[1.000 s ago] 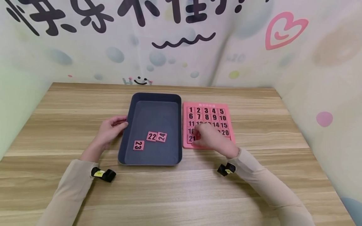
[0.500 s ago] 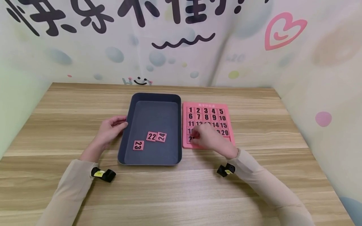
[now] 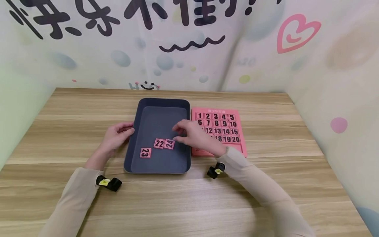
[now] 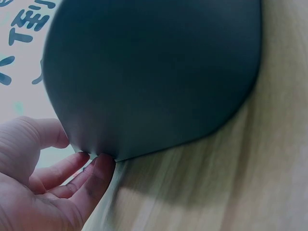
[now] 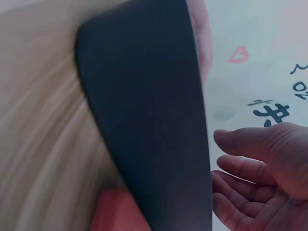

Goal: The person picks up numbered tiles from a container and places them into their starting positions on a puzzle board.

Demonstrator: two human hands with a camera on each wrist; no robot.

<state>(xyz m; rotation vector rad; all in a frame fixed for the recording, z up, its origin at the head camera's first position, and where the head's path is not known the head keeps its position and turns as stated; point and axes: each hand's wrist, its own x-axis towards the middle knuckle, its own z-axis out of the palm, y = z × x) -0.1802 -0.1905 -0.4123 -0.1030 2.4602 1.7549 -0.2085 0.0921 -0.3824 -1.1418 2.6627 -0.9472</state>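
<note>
In the head view my left hand is at the left wall of a dark grey tray. Its fingertips touch the outside of the tray, and the left wrist view shows relaxed fingers against that wall. Over the tray's right side reaches my right hand, thumb and fingers apart. Its thumb tip is close to number tile 24; contact cannot be told. Tile 22 lies beside it, and tile 23 lies turned sideways. A pink number board sits right of the tray, partly hidden by my right hand and wrist.
Both tray and board lie on a wooden table. Rows of number tiles fill the board's upper part; its bottom row shows bare pink on the right. A printed wall covering rises behind the table.
My right hand has left the board's lower-left corner and moved left over the tray, near tile 24. My left hand and the tiles in the tray have stayed in place.
</note>
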